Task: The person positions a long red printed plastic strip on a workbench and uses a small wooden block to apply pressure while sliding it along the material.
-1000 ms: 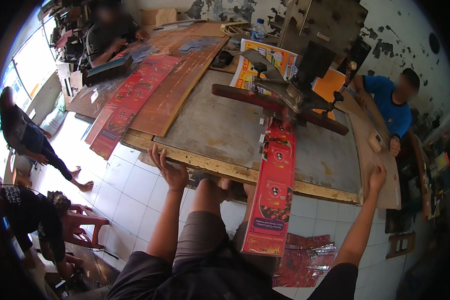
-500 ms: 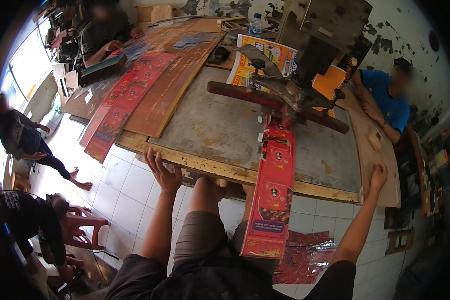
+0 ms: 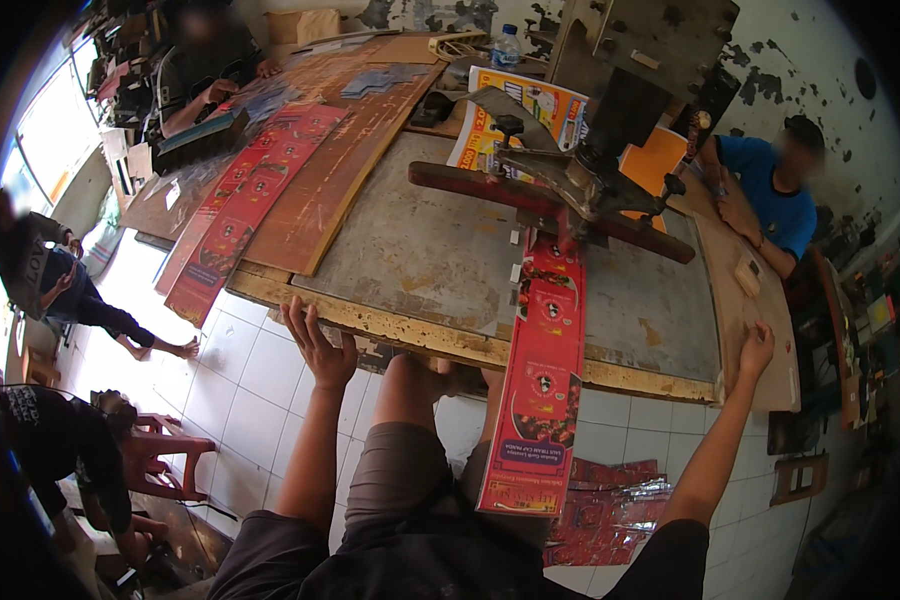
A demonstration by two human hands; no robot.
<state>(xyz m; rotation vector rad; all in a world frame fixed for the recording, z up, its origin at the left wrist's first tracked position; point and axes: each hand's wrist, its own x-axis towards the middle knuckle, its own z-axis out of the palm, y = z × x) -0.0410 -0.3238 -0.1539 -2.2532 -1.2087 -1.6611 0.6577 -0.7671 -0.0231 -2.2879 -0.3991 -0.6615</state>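
Strip [image 3: 545,385], red and printed, reaches from the press bar [image 3: 460,183] past the table's [image 3: 410,250] near edge; our left hand [image 3: 320,347] spreads wide there, left; our right hand [image 3: 757,350] curls at right, its grip we cannot tell.

A dark short-sleeved shirt [image 3: 430,562] and brownish shorts [image 3: 405,455] are worn, left hand [image 3: 322,350] and right hand [image 3: 757,348] bare.

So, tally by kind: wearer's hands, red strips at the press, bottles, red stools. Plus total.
Wearer's hands: 2 (left hand, right hand)
Red strip at the press: 1
Bottle: 1
Red stool: 1
Total: 5
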